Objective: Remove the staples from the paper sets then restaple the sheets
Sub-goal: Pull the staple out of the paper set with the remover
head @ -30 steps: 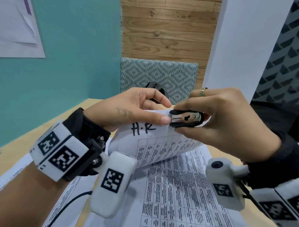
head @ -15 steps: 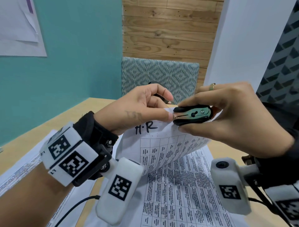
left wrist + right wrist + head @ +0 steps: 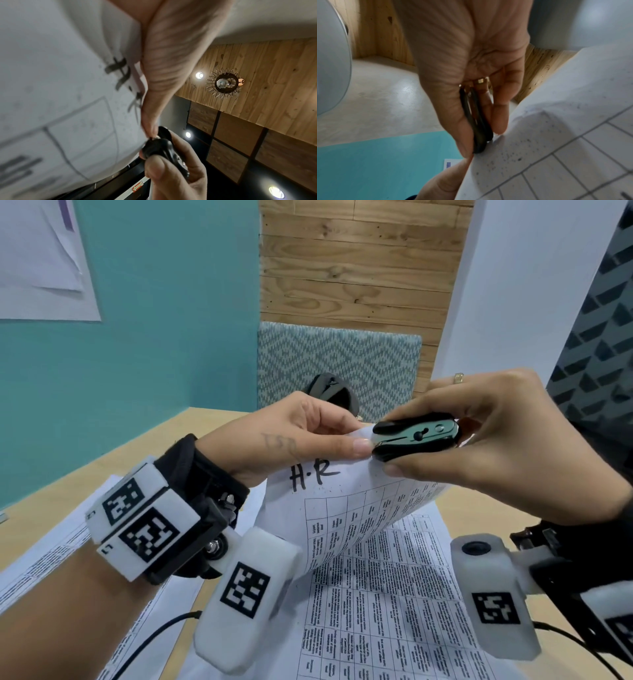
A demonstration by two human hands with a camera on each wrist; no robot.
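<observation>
A paper set [image 3: 342,508] marked "H·R" with a printed table is lifted off the desk, its top corner raised. My left hand [image 3: 308,436] pinches that corner between thumb and fingers. My right hand [image 3: 479,446] grips a black staple remover [image 3: 416,436], squeezed nearly closed, with its claws at the same corner beside my left thumb. In the left wrist view the staple remover [image 3: 163,148] touches the paper set [image 3: 68,108] edge. In the right wrist view the staple remover [image 3: 477,121] sits between thumb and fingers against the paper set [image 3: 556,135]. The staple itself is hidden.
More printed sheets [image 3: 394,611] lie flat on the wooden desk [image 3: 191,433] under my hands, and another sheet [image 3: 44,553] at the left. A black object [image 3: 334,392] sits at the desk's far edge before a patterned chair back [image 3: 342,357].
Both hands have risen slightly with the paper corner and staple remover. The remover stays at the corner; its handles look squeezed closer together.
</observation>
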